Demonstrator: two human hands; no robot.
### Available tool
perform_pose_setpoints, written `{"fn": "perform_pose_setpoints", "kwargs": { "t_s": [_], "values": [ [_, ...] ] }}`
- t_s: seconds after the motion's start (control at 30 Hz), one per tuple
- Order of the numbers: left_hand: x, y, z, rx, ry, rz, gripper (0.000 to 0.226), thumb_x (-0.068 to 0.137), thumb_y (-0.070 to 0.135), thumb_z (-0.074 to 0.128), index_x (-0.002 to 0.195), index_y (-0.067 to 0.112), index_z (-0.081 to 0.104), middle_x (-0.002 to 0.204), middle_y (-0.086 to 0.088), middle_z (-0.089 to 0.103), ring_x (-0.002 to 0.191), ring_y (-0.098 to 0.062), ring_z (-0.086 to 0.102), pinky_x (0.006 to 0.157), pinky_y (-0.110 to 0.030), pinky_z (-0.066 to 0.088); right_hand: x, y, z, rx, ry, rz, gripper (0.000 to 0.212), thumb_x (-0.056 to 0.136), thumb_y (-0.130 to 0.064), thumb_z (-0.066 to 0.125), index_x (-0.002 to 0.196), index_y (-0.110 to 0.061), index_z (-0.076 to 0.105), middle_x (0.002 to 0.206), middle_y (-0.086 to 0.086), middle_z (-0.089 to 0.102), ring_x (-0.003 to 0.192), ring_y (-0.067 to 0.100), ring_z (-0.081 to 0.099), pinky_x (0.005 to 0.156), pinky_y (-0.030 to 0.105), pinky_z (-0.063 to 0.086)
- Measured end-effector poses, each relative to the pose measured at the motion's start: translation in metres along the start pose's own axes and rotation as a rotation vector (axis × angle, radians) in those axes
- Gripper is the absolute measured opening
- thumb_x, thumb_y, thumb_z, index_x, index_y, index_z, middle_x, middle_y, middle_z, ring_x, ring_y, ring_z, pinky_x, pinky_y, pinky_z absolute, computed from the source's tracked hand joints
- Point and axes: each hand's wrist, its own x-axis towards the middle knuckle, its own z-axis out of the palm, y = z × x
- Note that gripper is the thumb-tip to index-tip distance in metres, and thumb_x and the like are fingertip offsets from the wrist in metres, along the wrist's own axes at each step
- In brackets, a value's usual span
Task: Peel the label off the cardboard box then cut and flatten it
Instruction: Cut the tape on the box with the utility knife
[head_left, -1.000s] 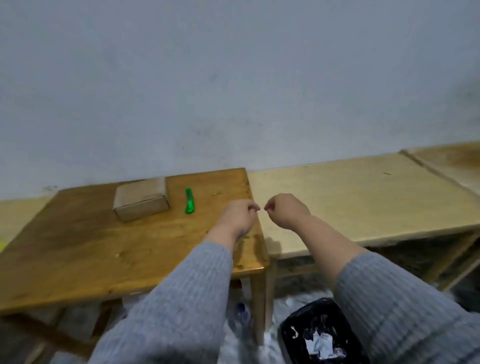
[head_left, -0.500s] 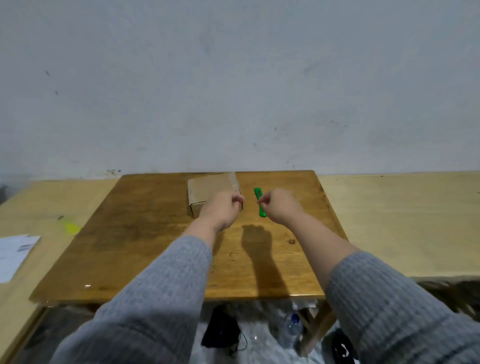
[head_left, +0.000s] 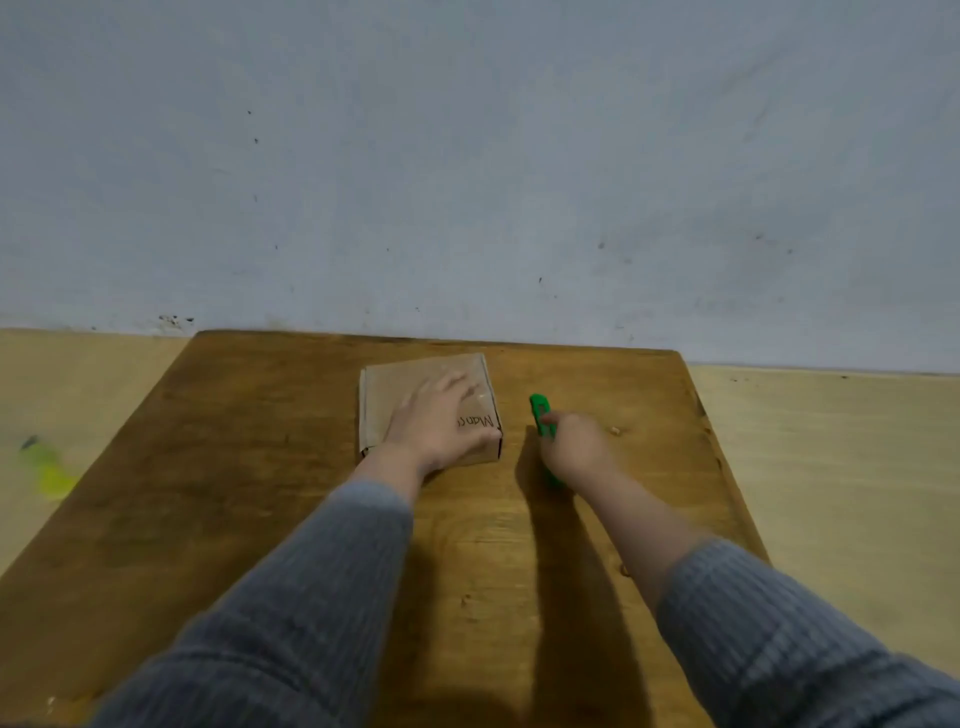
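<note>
Yellow blur (head_left: 49, 470) left of box (head_left: 395, 389).

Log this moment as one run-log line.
left hand: flat on cardboard box | right hand: closing on green cutter | box: closed, uncut | surface: wooden table

Both arms reach forward in grey sleeves. The left hand (head_left: 441, 423) lies palm down, fingers (head_left: 451, 385) spread flat. The right hand (head_left: 574, 447) is curled, fingers closed round something green; the wrist bends inward.
</note>
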Motion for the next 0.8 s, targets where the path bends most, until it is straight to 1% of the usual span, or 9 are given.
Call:
{"fn": "perform_pose_setpoints", "kwargs": {
  "t_s": [0.1,0.2,0.37,0.47,0.53,0.6,0.63,0.73,0.8],
  "values": [
    [0.017,-0.019,0.009,0.143,-0.092,0.027,0.105,0.072,0.076,0.058,0.154,0.031,0.01,0.162,0.009,0.002,0.149,-0.015,-0.005,0.118,-0.055,-0.001,0.013,0.002,0.019,0.002,0.031,0.045,0.045,0.092,-0.022,0.054,0.137,-0.019,0.045,0.128,0.014,0.048,0.113,0.031,0.052,0.094,0.041,0.048],
    [0.026,-0.037,0.015,0.273,-0.154,0.042,0.108,0.072,0.082,0.049,0.153,0.033,-0.003,0.162,0.011,-0.009,0.148,-0.014,-0.012,0.116,-0.055,-0.008,0.02,0.004,0.031,0.028,0.086,0.096,0.046,0.09,-0.017,0.056,0.134,-0.014,0.044,0.127,0.015,0.048,0.115,0.031,0.051,0.094,0.039,0.046],
    [0.027,-0.043,0.022,0.349,-0.126,0.081,0.097,0.079,0.082,0.031,0.151,0.033,-0.012,0.16,0.011,-0.018,0.147,-0.015,-0.016,0.116,-0.054,-0.01,0.032,-0.003,0.029,0.255,0.032,0.208,0.044,0.086,-0.006,0.059,0.129,-0.009,0.051,0.12,0.015,0.06,0.111,0.03,0.058,0.088,0.038,0.05],
    [0.026,-0.044,0.024,0.37,-0.117,0.087,0.095,0.08,0.082,0.026,0.15,0.032,-0.016,0.158,0.011,-0.021,0.147,-0.016,-0.018,0.117,-0.055,-0.008,0.035,-0.011,0.019,0.344,0.074,0.19,0.047,0.089,-0.004,0.055,0.135,-0.011,0.047,0.122,0.014,0.06,0.108,0.03,0.06,0.087,0.038,0.052],
    [0.026,-0.045,0.025,0.368,-0.109,0.091,0.095,0.082,0.081,0.025,0.15,0.03,-0.017,0.157,0.011,-0.022,0.146,-0.015,-0.018,0.118,-0.054,-0.008,0.034,-0.019,0.009,0.524,0.065,0.181,0.051,0.092,-0.005,0.052,0.14,-0.014,0.04,0.113,0.012,0.064,0.088,0.026,0.064,0.072,0.037,0.056],
    [0.024,-0.046,0.025,0.369,-0.108,0.11,0.093,0.084,0.079,0.024,0.151,0.028,-0.016,0.157,0.01,-0.023,0.147,-0.015,-0.018,0.118,-0.053,-0.006,0.029,-0.028,-0.003,0.659,-0.001,0.184,0.05,0.094,-0.007,0.05,0.141,-0.017,0.038,0.097,0.008,0.063,0.067,0.018,0.058,0.054,0.027,0.049],
    [0.024,-0.049,0.024,0.374,-0.105,0.128,0.092,0.085,0.078,0.023,0.151,0.028,-0.015,0.157,0.01,-0.022,0.147,-0.015,-0.018,0.119,-0.053,-0.005,0.025,-0.032,-0.007,0.674,-0.031,0.177,0.049,0.095,-0.008,0.05,0.141,-0.018,0.037,0.093,0.007,0.061,0.064,0.015,0.055,0.052,0.025,0.046],
    [0.023,-0.059,0.021,0.4,-0.092,0.194,0.088,0.087,0.076,0.019,0.152,0.027,-0.012,0.16,0.008,-0.018,0.147,-0.014,-0.015,0.12,-0.051,-0.001,0.014,-0.041,-0.016,0.713,-0.109,0.144,0.059,0.097,-0.01,0.047,0.149,-0.023,0.023,0.104,0.008,0.058,0.075,0.016,0.054,0.063,0.029,0.049],
    [0.022,-0.062,0.021,0.41,-0.072,0.223,0.086,0.088,0.074,0.017,0.153,0.026,-0.01,0.161,0.006,-0.015,0.148,-0.014,-0.013,0.12,-0.049,-0.001,0.007,-0.046,-0.016,0.73,-0.129,0.128,0.067,0.096,-0.004,0.044,0.151,-0.027,0.012,0.113,0.007,0.057,0.081,0.016,0.053,0.069,0.03,0.049]
  ]
}}
